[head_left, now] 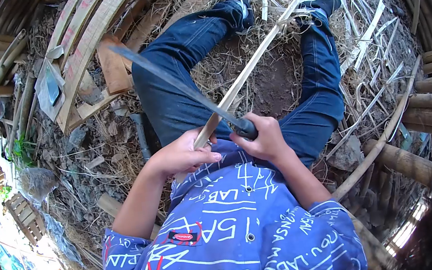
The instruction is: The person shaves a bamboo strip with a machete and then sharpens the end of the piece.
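Note:
My left hand [188, 153] is closed around the near end of a long pale bamboo strip [253, 67]. The strip slants away to the upper right, its far end beside the right shoe. In my right hand [263, 136] is the dark handle of a machete [168, 79], gripped in closed fingers. Its long grey blade points to the upper left, over my left thigh. Close to both hands, the blade crosses the strip and looks to be against it; exact contact is hard to tell.
My legs [178, 68] stretch forward over dirt ground. Long split planks [93, 39] and a brown wood block [114, 66] lie to the left. Bamboo shavings [366, 37] litter the right. A stone [346, 153] and bamboo poles [410, 162] are at right.

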Action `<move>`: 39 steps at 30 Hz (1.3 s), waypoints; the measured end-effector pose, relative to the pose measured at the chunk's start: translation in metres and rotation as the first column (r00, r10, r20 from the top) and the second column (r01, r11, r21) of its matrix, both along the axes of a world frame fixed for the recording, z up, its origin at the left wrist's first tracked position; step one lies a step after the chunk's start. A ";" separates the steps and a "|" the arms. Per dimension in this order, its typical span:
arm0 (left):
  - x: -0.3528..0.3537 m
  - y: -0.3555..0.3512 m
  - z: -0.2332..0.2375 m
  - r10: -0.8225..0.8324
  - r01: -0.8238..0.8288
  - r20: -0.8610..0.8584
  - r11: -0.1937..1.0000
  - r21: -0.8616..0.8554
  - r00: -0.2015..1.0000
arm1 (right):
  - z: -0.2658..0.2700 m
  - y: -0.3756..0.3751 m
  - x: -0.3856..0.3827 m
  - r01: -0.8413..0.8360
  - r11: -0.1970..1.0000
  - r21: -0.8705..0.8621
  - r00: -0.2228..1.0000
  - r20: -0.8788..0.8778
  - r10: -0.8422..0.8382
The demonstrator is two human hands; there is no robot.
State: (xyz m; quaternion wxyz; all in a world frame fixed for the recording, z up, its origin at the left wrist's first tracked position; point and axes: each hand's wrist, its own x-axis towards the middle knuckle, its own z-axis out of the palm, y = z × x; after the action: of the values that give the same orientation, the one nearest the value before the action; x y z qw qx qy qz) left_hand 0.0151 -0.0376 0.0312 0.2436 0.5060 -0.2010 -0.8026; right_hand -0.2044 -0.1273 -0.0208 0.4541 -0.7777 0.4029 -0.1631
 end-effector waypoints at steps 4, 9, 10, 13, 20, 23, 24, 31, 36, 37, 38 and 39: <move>-0.008 0.008 -0.018 -0.030 0.067 0.220 0.985 -0.162 0.975 | -0.008 -0.009 -0.003 -0.124 0.988 -0.094 0.988 -0.102 0.114; -0.012 0.012 -0.019 -0.023 0.056 0.197 0.985 -0.166 0.980 | -0.017 -0.035 -0.014 -0.124 0.955 -0.271 0.969 -0.242 0.057; -0.013 0.012 -0.017 -0.026 0.060 0.201 0.985 -0.163 0.979 | -0.020 -0.042 -0.016 -0.093 0.953 -0.287 0.975 -0.219 0.029; -0.016 0.012 -0.015 -0.028 0.074 0.254 0.982 -0.176 0.967 | -0.031 -0.072 -0.029 -0.046 0.966 -0.253 0.912 -0.405 -0.062; -0.021 0.008 -0.013 -0.033 0.084 0.275 0.981 -0.176 0.961 | -0.043 -0.094 -0.038 0.007 0.952 -0.306 0.855 -0.492 -0.165; -0.018 0.006 -0.007 -0.029 0.113 0.375 0.973 -0.203 0.927 | -0.045 -0.091 -0.030 0.052 0.949 -0.310 0.846 -0.492 -0.207; -0.018 0.007 -0.006 -0.031 0.116 0.378 0.973 -0.202 0.925 | -0.047 -0.091 -0.030 0.055 0.949 -0.309 0.847 -0.489 -0.208; -0.013 0.006 -0.012 -0.079 0.181 0.372 0.953 -0.245 0.925 | -0.062 -0.103 -0.027 0.088 0.930 -0.356 0.818 -0.507 -0.272; -0.019 0.008 -0.009 -0.070 0.129 0.320 0.977 -0.168 0.945 | -0.076 -0.119 -0.028 0.115 0.922 -0.371 0.815 -0.496 -0.301; -0.019 0.009 -0.012 -0.067 0.136 0.311 0.969 -0.207 0.948 | -0.077 -0.122 -0.028 0.116 0.923 -0.368 0.804 -0.511 -0.305; -0.019 0.009 -0.013 -0.065 0.144 0.301 0.958 -0.249 0.951 | -0.077 -0.125 -0.028 0.117 0.922 -0.368 0.792 -0.526 -0.310; -0.019 0.009 -0.011 -0.066 0.146 0.302 0.957 -0.251 0.951 | -0.079 -0.129 -0.029 0.119 0.921 -0.371 0.791 -0.525 -0.313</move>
State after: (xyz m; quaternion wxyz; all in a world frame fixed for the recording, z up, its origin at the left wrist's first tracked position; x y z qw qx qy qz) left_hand -0.0038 -0.0284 0.0198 0.2346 0.5685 -0.3693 -0.6967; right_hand -0.2329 -0.2567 -0.0994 0.1578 -0.8009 0.5765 -0.0354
